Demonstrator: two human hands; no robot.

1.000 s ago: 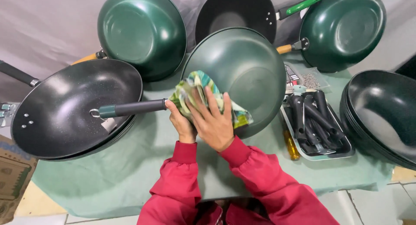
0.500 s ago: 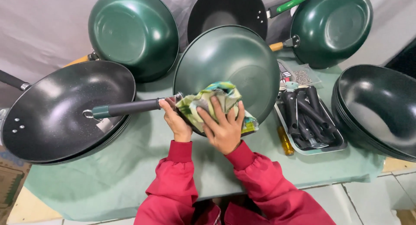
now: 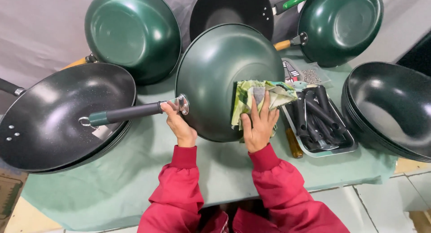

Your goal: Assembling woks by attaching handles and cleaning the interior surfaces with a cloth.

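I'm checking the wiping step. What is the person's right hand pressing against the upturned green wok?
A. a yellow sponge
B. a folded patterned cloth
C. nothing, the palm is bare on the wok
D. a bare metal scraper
B: the right hand lies flat on a folded green-patterned cloth against the green wok, while the left hand holds its handle.

A cookware workshop — many woks (image 3: 133, 33), tray of loose handles (image 3: 319, 120).

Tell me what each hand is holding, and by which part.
The left hand grips the green wok, turned underside up, where its dark handle joins the bowl. The right hand presses a patterned cloth flat against the wok's underside.
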